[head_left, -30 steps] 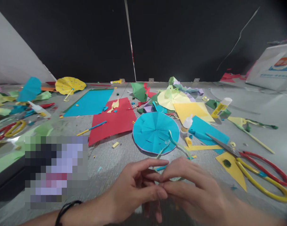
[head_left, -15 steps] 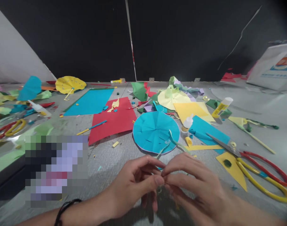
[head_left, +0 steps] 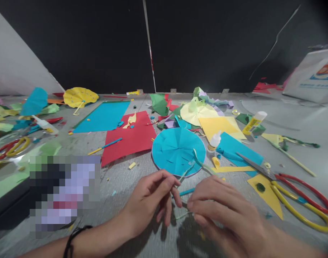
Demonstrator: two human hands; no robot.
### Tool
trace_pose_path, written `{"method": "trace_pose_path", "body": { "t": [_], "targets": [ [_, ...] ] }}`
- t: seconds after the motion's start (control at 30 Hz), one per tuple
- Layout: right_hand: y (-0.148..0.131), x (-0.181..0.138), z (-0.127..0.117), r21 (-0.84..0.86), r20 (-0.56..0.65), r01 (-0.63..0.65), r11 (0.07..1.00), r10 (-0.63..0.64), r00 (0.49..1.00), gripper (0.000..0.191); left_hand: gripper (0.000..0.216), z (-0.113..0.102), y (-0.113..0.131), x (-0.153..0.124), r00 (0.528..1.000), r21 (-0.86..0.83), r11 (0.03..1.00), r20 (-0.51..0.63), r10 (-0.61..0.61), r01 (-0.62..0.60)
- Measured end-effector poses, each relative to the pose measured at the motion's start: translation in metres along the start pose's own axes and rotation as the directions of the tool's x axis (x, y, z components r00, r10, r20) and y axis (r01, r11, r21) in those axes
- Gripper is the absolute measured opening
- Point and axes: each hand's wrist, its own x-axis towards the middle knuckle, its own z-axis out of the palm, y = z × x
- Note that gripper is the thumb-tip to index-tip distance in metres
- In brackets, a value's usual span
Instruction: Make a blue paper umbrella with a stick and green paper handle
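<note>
My left hand [head_left: 157, 199] is half curled, its thumb resting against the index finger; anything between them is too small to make out. Close to its right, my right hand [head_left: 227, 206] has its fingertips pinched on a thin pale green paper strip [head_left: 183, 216] that trails left. A thin blue paper stick [head_left: 186, 192] shows in the gap between the hands, partly covered by the right fingers. Just beyond lies a round, pleated blue paper disc [head_left: 174, 147] with a purple edge. A light green strip [head_left: 197, 157] lies across the disc's right side.
Red-and-yellow-handled scissors [head_left: 300, 199] lie at the right, blades toward a blue sheet [head_left: 244, 152]. A small glue bottle [head_left: 214, 142] and a glue stick [head_left: 255, 123] stand behind. Red paper [head_left: 134, 138] lies left of the disc. Paper scraps surround everything.
My hands, whose fingertips met before, have moved apart. The left has drawn back to the left, and the blue stick and pale green strip now show in the gap.
</note>
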Motion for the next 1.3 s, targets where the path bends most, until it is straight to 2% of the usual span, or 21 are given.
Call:
{"method": "trace_pose_path", "body": {
  "t": [0.13, 0.23, 0.3, 0.43, 0.63, 0.9, 1.03, 1.2, 1.3],
  "targets": [
    [0.014, -0.001, 0.003, -0.131, -0.103, -0.109, 0.985, 0.095, 0.99, 0.019, 0.038, -0.002, 0.001, 0.004, 0.998, 0.026, 0.999, -0.056, 0.032, -0.03],
    [0.031, -0.001, 0.003, -0.293, -0.142, -0.204, 0.934, 0.169, 0.975, 0.018, 0.039, -0.004, 0.0, 0.005, 0.993, 0.066, 0.996, -0.096, 0.069, -0.063],
    [0.043, -0.001, 0.002, -0.377, -0.117, -0.221, 0.9, 0.19, 0.975, 0.02, 0.04, -0.006, 0.0, 0.005, 0.988, 0.106, 0.991, -0.118, 0.096, -0.084],
    [0.06, -0.001, 0.001, -0.417, -0.052, -0.22, 0.882, 0.218, 0.974, 0.022, 0.038, -0.008, 0.0, 0.007, 0.981, 0.171, 0.982, -0.161, 0.109, -0.081],
    [0.064, -0.002, 0.0, -0.452, -0.029, -0.226, 0.863, 0.239, 0.971, 0.019, 0.037, -0.008, 0.002, 0.008, 0.98, 0.161, 0.984, -0.167, 0.104, -0.077],
    [0.06, -0.001, -0.002, -0.44, -0.012, -0.232, 0.867, 0.253, 0.967, 0.031, 0.034, -0.008, 0.004, 0.005, 0.987, 0.206, 0.977, -0.132, 0.09, -0.062],
    [0.056, 0.002, -0.002, -0.361, -0.042, -0.2, 0.911, 0.198, 0.979, 0.026, 0.031, -0.007, 0.003, 0.004, 0.988, 0.26, 0.965, -0.134, 0.07, -0.033],
    [0.043, 0.003, 0.002, -0.2, -0.053, -0.102, 0.974, 0.093, 0.994, 0.027, 0.032, -0.004, 0.004, 0.001, 0.982, 0.208, 0.972, -0.127, 0.137, -0.109],
    [0.041, 0.001, 0.007, -0.162, -0.041, -0.077, 0.984, 0.072, 0.997, 0.026, 0.038, -0.005, 0.006, 0.002, 0.999, 0.127, 0.992, -0.022, 0.023, -0.02]
  ]
}}
